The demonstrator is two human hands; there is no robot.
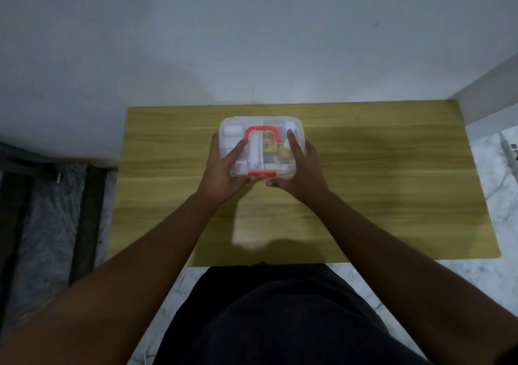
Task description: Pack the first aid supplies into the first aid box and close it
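A clear plastic first aid box (277, 123) with a red handle (262, 132) on its lid and a red latch (262, 173) at its near edge sits on the wooden table (378, 174). The lid is down over it. Through the plastic I see white rolls, a white tube, a colourful packet and a small bottle. My left hand (224, 171) grips the box's left side, fingers on the lid, thumb near the latch. My right hand (301, 168) grips the right side the same way.
The table stands against a pale wall (252, 42). Marble floor (504, 196) shows to the right, with a power strip (514, 151) at the frame's right edge. A dark frame or step (42, 196) lies on the floor to the left.
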